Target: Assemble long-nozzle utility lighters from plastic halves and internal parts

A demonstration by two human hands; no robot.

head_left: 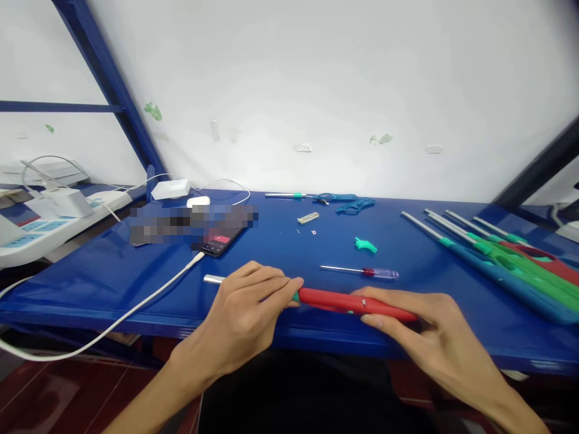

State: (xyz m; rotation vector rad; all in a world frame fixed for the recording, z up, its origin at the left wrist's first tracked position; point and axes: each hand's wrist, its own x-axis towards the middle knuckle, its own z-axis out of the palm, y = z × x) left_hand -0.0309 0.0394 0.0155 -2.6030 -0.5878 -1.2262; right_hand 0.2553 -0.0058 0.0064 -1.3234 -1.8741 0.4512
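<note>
A red long-nose lighter (335, 299) is held sideways above the front of the blue table. My left hand (253, 304) wraps around its metal tube near the green collar, and the tube's silver tip sticks out to the left. Around the rear of the red handle, my right hand (420, 319) is closed, thumb below and fingers on top. Behind the lighter lies a screwdriver (362, 272) with a clear purple and red handle. A small green plastic piece (365, 245) rests farther back, likely a trigger. The lighter's far end is hidden by my right hand.
Several assembled lighters (511, 265) lie at the right. Blue lighter shell halves (355, 205), a pale slim part (308, 218) and tiny bits are at the back. A phone (224, 239) with a white cable (149, 304) and a power strip (63, 220) occupy the left.
</note>
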